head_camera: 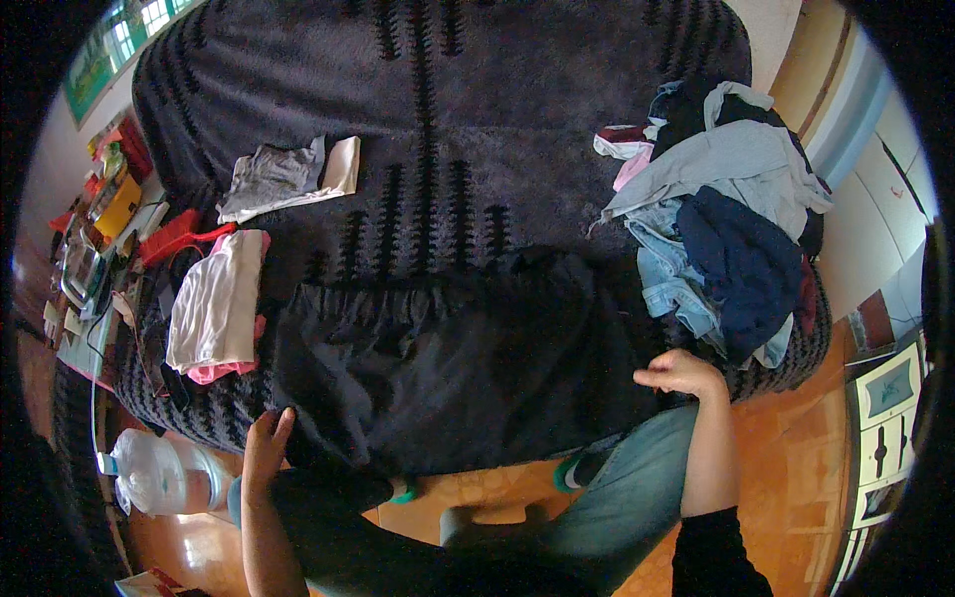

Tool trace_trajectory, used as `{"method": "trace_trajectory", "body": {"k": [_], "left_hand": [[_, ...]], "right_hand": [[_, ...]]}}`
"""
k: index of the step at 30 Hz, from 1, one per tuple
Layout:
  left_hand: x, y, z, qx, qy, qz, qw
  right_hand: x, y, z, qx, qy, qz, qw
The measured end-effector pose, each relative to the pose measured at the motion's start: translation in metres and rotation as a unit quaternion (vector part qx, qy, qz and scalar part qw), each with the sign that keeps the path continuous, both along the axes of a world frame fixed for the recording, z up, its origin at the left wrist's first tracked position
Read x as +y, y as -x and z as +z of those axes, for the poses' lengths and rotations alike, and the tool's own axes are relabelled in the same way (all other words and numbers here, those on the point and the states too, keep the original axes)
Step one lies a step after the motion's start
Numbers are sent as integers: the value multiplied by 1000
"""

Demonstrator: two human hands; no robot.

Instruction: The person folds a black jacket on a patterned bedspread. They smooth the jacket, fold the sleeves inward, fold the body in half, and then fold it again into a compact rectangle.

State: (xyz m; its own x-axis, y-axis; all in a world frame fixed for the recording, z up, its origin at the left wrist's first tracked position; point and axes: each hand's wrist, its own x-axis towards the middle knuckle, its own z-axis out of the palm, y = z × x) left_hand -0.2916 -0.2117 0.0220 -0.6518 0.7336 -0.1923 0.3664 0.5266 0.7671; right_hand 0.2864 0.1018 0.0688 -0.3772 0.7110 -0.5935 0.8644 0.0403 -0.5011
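A black garment with a gathered elastic waistband [448, 358] lies spread over the front of a dark patterned blanket [507, 179], its lower part hanging at the front edge. My left hand [270, 440] is at the garment's lower left corner, thumb up; whether it pinches the cloth is not clear. My right hand [675, 372] is at the garment's right edge with fingers bent together; the dark cloth beneath hides whether any is gripped. Left of the garment lies a folded white and pink cloth [218, 302]. Behind that is a folded grey and cream garment [287, 177].
A loose heap of clothes [739, 186] lies at the right, with denim and a navy piece [742, 269]. At the left are a red brush [173, 237], a cluttered side table [82, 336] and a large clear plastic bottle [160, 474] on the floor.
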Motion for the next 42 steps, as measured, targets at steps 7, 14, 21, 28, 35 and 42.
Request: {"method": "trace_trajectory", "body": {"k": [7, 14, 21, 28, 35, 42], "left_hand": [[48, 0, 8, 133, -185, 37, 973], [126, 7, 19, 200, -166, 58, 964], [153, 19, 16, 200, -166, 34, 965], [157, 51, -7, 203, -207, 110, 951], [164, 44, -29, 265, -105, 95, 954], [162, -40, 34, 424, -189, -15, 886]], "right_hand": [[25, 58, -16, 259, -354, -196, 877], [46, 106, -37, 224, -403, -102, 882], [55, 101, -33, 243, -384, -139, 880], [69, 111, -32, 288, -398, -193, 850], [71, 121, -51, 214, -411, -162, 871], [53, 136, -18, 188, -555, -109, 803]]}}
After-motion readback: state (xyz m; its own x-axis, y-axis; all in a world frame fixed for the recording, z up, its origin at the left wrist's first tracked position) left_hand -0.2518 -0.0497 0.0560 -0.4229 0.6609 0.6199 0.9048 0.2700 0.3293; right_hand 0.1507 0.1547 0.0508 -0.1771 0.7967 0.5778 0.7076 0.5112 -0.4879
